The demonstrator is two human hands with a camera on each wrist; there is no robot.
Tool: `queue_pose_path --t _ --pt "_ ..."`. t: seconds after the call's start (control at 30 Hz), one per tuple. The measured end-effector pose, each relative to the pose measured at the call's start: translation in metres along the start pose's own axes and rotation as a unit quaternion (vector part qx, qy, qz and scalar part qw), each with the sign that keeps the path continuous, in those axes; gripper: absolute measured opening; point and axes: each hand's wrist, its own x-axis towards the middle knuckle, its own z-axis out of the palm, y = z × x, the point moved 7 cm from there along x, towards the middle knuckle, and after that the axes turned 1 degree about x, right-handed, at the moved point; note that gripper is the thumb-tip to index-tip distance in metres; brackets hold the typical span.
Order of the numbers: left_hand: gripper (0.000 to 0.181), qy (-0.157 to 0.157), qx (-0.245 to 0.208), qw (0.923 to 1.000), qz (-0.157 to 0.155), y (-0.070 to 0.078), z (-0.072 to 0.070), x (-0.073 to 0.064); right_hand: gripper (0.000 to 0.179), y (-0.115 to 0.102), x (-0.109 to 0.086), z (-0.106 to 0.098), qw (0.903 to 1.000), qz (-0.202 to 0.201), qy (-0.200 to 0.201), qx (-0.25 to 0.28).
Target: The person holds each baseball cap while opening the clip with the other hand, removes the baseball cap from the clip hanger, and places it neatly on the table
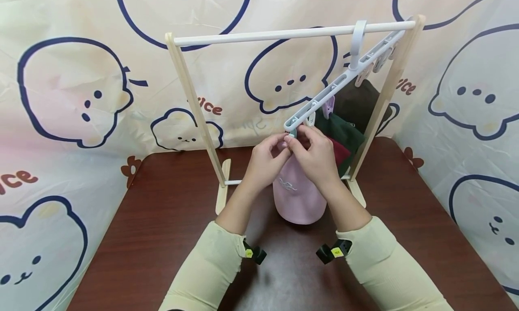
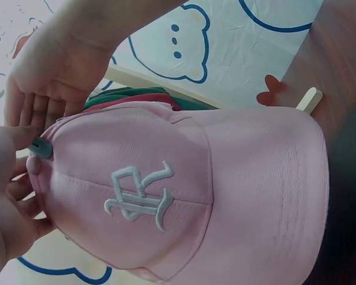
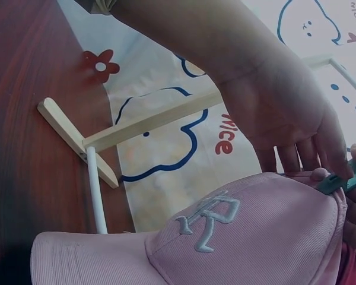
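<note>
Pink baseball cap (image 1: 299, 196) just below centre in the head view, brim pointing down toward the brown worktop (image 1: 170, 239). At its 12 o'clock, a person's left grip (image 1: 269, 157) pinches the cap's upper edge; the right grip (image 1: 314, 148) pinches a teal clip (image 1: 293, 133) on the near end of a white clip hanger (image 1: 340, 82). Toward 1 o'clock, red (image 1: 340, 152), green (image 1: 344, 137) and dark brown caps (image 1: 357, 101) already hang; fastening the pink one seems left. A wooden-post rack (image 1: 196, 110) carries the hanger.

Left wrist view: clip near 9 o'clock, over the cap's edge; whether it bites firmly, I cannot tell. Brim toward 3 o'clock.

Right wrist view: both grips partly cover the clip near 3 o'clock; neighbouring caps crowd close at 4 o'clock. Rack foot (image 3: 62, 126) at 9 o'clock.
</note>
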Motion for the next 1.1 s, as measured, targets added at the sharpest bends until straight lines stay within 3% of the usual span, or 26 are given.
queue_pose_path --t 0.2,0.5,1.1 --pt "0.032 -0.033 -0.012 0.9994 -0.001 0.0012 0.0017 0.0025 0.026 -0.0024 0.0010 -0.0023 0.9998 -0.014 0.002 -0.010" --pt "0.032 -0.082 -0.073 0.9931 -0.042 -0.0017 0.0045 0.0060 0.027 -0.0037 0.0018 -0.0036 0.9997 -0.021 -0.009 -0.002" --pt "0.028 -0.065 -0.098 0.9923 -0.039 -0.0013 0.0029 0.0057 0.032 0.0004 -0.0007 0.0001 0.9985 0.012 -0.046 0.029"
